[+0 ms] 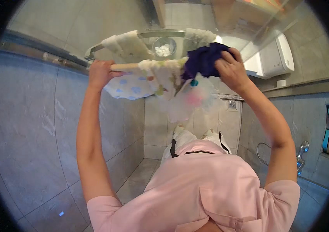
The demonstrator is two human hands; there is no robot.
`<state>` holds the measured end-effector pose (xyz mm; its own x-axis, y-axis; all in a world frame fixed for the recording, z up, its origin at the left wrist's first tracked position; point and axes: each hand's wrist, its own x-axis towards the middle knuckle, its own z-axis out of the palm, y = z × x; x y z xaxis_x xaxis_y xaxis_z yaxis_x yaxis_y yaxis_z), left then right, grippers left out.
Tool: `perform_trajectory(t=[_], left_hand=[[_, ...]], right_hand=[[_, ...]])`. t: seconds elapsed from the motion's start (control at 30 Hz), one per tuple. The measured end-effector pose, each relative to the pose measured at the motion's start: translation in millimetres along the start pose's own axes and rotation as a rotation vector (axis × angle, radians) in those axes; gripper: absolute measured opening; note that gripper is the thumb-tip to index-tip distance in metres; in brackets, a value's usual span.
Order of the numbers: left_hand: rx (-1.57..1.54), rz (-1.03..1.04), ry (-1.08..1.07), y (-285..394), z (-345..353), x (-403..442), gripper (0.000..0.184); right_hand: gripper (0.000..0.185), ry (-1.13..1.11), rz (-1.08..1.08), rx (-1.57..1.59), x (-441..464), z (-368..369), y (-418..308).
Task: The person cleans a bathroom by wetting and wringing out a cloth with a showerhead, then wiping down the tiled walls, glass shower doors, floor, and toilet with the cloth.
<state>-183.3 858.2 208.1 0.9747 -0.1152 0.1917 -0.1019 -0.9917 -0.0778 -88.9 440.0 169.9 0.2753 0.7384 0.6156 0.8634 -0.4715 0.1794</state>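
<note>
the left hand point(99, 75) is gripping the left end of a pale bar point(124, 67), its fingers wrapping around it. the right hand point(233, 72) is clamping a dark purple cloth point(207, 61) between fingers and thumb, and the cloth is bunching at the right end of the bar. its folds are hiding whether the right fingers are also touching the bar, so that cannot be told.

between the two hands, a patterned cloth point(163, 75) is draping over the middle of the bar. below the bar's left end, a blue-spotted cloth point(131, 88) is hanging, and toward its right end a sheer pale bundle with a pink patch point(194, 97) is dangling, its outline blurring.

beyond the bar, a metal rail point(160, 34) is running roughly alongside; a whitish cloth point(124, 43) is lying over its left corner and a greyish cloth point(200, 36) over its right end. past the rail, a bin point(174, 47) is holding white crumpled stuff, and a white toilet point(269, 56) is standing at the right.
</note>
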Motion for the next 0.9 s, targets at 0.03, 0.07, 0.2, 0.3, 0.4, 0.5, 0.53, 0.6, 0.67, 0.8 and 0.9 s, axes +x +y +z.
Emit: perform_trajectory(t=[0.03, 0.07, 0.2, 0.3, 0.4, 0.5, 0.53, 0.6, 0.67, 0.8, 0.9], left_hand=[[0.015, 0.021, 0.009, 7, -3, 4, 0.042], [0.026, 0.046, 0.015, 14, -4, 6, 0.043], [-0.012, 0.049, 0.024, 39, -2, 11, 0.046], [-0.031, 0.030, 0.023, 63, -4, 18, 0.047], [-0.043, 0.009, -0.024, 84, -11, 24, 0.048], [-0.045, 0.025, -0.027, 87, -5, 25, 0.050], [-0.034, 0.021, -0.041, 86, -3, 26, 0.050], [-0.031, 0.021, -0.044, 70, 3, 22, 0.051], [-0.039, 0.028, -0.031, 66, 7, 21, 0.053], [-0.117, 0.089, 0.061, 62, 22, 20, 0.054], [-0.121, 0.105, 0.056, 61, 18, 20, 0.056]], right_hand=[[0.010, -0.014, 0.013, -0.018, -2, -5, 2], [0.011, -0.045, 0.038, -0.022, -7, -9, 4], [0.016, -0.067, 0.065, -0.069, -28, -23, 15], [0.021, -0.092, 0.098, -0.084, -43, -32, 25], [0.029, -0.124, 0.155, -0.104, -52, -39, 30], [0.032, -0.140, 0.180, -0.126, -63, -39, 34], [0.033, -0.152, 0.197, -0.127, -62, -41, 32], [0.035, -0.177, 0.227, -0.138, -48, -38, 21], [0.037, -0.201, 0.257, -0.160, -49, -37, 22], [0.046, -0.229, 0.299, -0.225, -41, -42, 11], [0.051, -0.210, 0.343, -0.261, -40, -42, 7]])
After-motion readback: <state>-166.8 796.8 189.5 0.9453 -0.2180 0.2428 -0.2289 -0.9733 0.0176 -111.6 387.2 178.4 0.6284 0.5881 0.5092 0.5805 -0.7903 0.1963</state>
